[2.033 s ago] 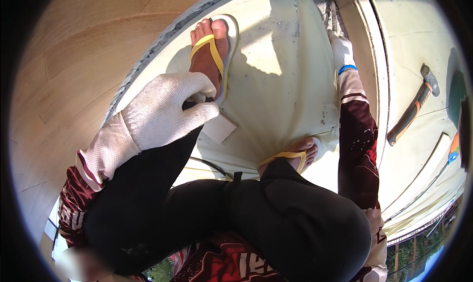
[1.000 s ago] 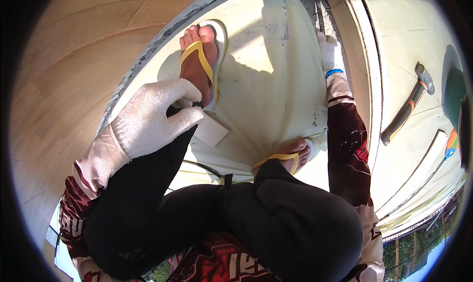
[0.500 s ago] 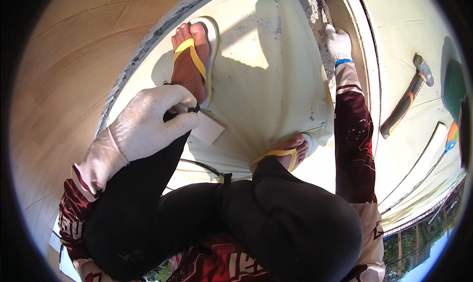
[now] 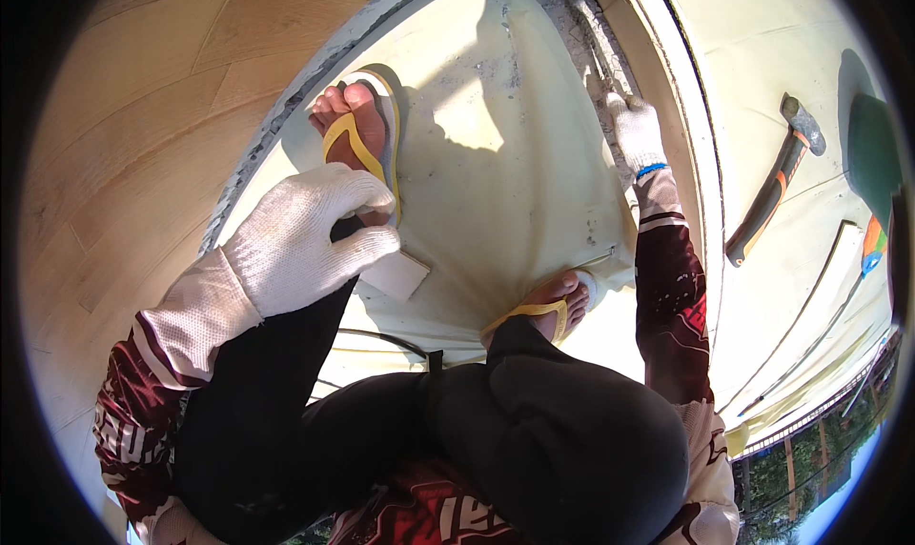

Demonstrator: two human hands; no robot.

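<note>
My left hand [image 4: 295, 231], in a white knitted glove, rests over my left lower leg. Its thumb and fingers are curved but apart, with black trouser [image 4: 345, 229] and a bit of skin showing between them. Out at the right, my right hand [image 4: 637, 131], gloved with a blue-edged cuff, reaches into a rough grey channel [image 4: 583, 64]. Its fingers are closed. A thin grey length runs up the channel from the fingertips; whether the hand grips it cannot be made out.
Pale sheeting [image 4: 534, 192] lies under my sandalled feet, with a small white tile piece [image 4: 398, 276] between them. Wood-look boards [image 4: 143, 116] are at left. A raised pale strip [image 4: 681, 97] borders the channel. Beyond it lie a hammer [image 4: 777, 188] and a long pale strip [image 4: 829, 269].
My right hand has drawn back along the channel, nearer to me and slightly left. My left hand's thumb and finger have parted at the trouser cuff. The view has shifted a little.
</note>
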